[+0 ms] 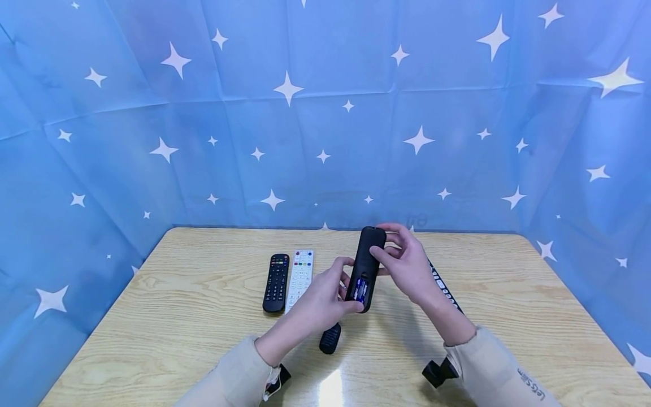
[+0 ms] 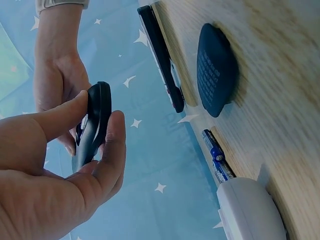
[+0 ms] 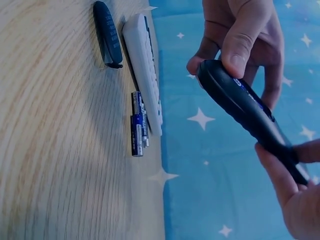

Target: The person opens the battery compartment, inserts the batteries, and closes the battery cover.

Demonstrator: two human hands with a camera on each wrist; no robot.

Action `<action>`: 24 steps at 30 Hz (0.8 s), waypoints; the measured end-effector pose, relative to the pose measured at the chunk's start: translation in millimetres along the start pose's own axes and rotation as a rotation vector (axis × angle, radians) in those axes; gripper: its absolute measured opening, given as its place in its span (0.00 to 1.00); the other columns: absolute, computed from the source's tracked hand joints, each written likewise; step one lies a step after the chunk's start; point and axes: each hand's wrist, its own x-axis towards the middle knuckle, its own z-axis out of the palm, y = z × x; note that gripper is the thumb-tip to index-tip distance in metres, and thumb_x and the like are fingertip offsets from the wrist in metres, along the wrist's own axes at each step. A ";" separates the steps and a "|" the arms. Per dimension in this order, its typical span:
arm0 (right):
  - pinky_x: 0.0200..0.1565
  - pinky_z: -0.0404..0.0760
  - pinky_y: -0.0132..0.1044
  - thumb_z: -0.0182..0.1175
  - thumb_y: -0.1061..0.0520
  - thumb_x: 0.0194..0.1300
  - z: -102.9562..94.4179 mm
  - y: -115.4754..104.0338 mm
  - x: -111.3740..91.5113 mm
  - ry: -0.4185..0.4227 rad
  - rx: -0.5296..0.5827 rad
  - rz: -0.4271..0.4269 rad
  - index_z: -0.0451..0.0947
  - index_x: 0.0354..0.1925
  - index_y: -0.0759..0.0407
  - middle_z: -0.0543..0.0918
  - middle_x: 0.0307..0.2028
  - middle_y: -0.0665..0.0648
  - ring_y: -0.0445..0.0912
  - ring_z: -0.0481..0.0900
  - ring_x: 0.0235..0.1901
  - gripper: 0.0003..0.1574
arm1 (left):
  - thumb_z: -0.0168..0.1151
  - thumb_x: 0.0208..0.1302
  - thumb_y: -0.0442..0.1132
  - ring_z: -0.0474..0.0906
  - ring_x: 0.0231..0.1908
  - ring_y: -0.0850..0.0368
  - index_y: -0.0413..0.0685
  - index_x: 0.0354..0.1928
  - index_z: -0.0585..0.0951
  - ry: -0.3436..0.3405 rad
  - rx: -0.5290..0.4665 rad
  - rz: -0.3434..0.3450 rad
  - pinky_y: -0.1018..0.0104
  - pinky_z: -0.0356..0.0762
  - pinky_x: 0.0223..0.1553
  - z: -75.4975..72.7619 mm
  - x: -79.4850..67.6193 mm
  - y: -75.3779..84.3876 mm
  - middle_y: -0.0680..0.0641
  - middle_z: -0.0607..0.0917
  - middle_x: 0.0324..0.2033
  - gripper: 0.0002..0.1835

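Fingers (image 1: 352,307) of the left hand (image 1: 320,297) curl round the lower end of the black remote (image 1: 367,254), while those of the right hand (image 1: 411,268) grip its upper half, thumb laid on the back. I have it held above the tabletop (image 1: 178,316), back towards the head camera, batteries (image 1: 361,290) showing in the uncovered slot. From my end it looks like hard plastic: light, stiff and fairly sturdy, though smooth and rounded enough that a loose pinch could slide. I expect the battery end to be the heavier. I judge the long side edges the best place to take hold, clear of the slot; with nothing over them, the batteries might drop if it faced down. Below, loose batteries (image 3: 136,125) lie near the white remote (image 1: 302,274), as does a black piece with pale lettering (image 1: 330,339).
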 end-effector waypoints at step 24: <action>0.38 0.88 0.52 0.63 0.66 0.72 1.8 -0.6 0.6 0.004 -0.032 -0.007 0.66 0.69 0.60 0.79 0.55 0.67 0.54 0.86 0.44 0.31 | 0.75 0.62 0.36 0.78 0.26 0.61 0.43 0.66 0.70 0.006 0.046 0.022 0.67 0.78 0.27 -0.4 4.9 -3.5 0.50 0.80 0.34 0.33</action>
